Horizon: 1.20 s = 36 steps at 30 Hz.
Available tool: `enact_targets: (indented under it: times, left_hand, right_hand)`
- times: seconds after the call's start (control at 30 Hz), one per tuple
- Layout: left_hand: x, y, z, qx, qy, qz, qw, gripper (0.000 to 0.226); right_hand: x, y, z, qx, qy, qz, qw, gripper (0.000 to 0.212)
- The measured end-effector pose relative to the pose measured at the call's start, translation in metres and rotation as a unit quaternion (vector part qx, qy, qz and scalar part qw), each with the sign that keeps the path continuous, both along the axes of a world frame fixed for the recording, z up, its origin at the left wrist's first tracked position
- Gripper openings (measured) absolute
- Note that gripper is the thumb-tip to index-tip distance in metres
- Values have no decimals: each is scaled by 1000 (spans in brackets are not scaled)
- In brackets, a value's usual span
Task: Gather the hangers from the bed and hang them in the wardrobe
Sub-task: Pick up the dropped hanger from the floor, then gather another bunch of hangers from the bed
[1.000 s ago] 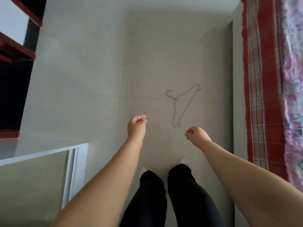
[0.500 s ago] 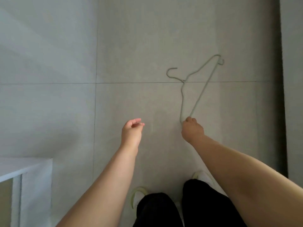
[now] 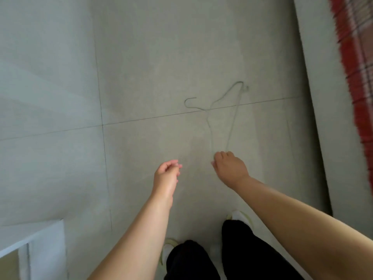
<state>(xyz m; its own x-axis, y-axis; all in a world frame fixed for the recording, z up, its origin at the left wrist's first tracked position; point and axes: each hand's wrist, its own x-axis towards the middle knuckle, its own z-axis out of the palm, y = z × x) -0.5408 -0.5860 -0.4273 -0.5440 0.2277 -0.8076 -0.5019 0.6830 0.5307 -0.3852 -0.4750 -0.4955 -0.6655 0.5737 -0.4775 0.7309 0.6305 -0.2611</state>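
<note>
Grey wire, thin and pale against grey floor tile — that is the hanger (image 3: 222, 116), and it serves as the landmark for the head view, the only view there is. It lies on the floor (image 3: 141, 67) rather than on the bed, its hook pointing left across a tile seam and its far corner toward the bed edge; presumably it slipped off, which is why the person bends over the floor here.

At the near corner of the hanger sits the right hand (image 3: 230, 168), fingers curled down over the wire end. The corner vanishes beneath them, so a grip looks likely, though the blur keeps me from saying the wire is truly pinched. Taking it by the nearest corner is the shortest reach from a standing stoop.

Left of the hanger and well apart from it hangs the left hand (image 3: 167, 174), fingers loosely curled with the tips close together, holding nothing — free, I judge, for balance.

Right of the hanger, past a pale strip, runs the red plaid bed cover (image 3: 355, 57). Nearer than the hanger stand the person's shoes and dark trousers.
</note>
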Motion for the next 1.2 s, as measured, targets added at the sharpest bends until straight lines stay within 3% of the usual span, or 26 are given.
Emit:
enact_targets:
  times: [0.1,0.27,0.47,0.53,0.6,0.67,0.73,0.8,0.9,0.97,1.07,1.13,1.2]
  left_hand:
    - [23,22,70,24,-33,-41,998,21]
    - [66,64,210,72,-79,-119,987,56]
    - [122,114,354,79,-80,-170,979,86]
    - [145,136,394,94,-46,-159,982,93]
    - [168,162,430,127,30,-130,983,86]
    - [191,189,450,178,84,-135,971,61]
    - [227,217,463,198,95,-201,955,27]
    - [273,247,466,193,111,-271,937,6]
    - [344,288,457,148,143,-364,909,16]
    - [388,309,446,111,129,-417,893,26]
    - [441,322,438,81,85,-463,878,35]
    - [469,321,430,74,79,-476,873,56]
    - [487,319,422,41,74,-489,868,86]
  right_hand:
    - [29,2,81,-21,97,-133,986,28]
    - [79,-2,238,-88,212,-341,912,27]
    - [150,-12,414,-128,314,-443,830,32]
    - [177,-8,456,-128,361,-488,785,35]
    - [212,1,488,-138,400,-542,726,39]
    - [249,18,504,-173,418,-602,658,46]
    - [289,38,511,-214,419,-649,598,46]
    - [330,67,510,-259,404,-689,543,32]
    - [404,103,499,-319,358,-758,442,29]
    - [459,122,487,-334,332,-765,440,26]
    - [521,138,476,-326,248,-756,511,11]
    - [557,145,469,-257,188,-739,594,19]
    - [582,148,470,-110,140,-725,665,26]
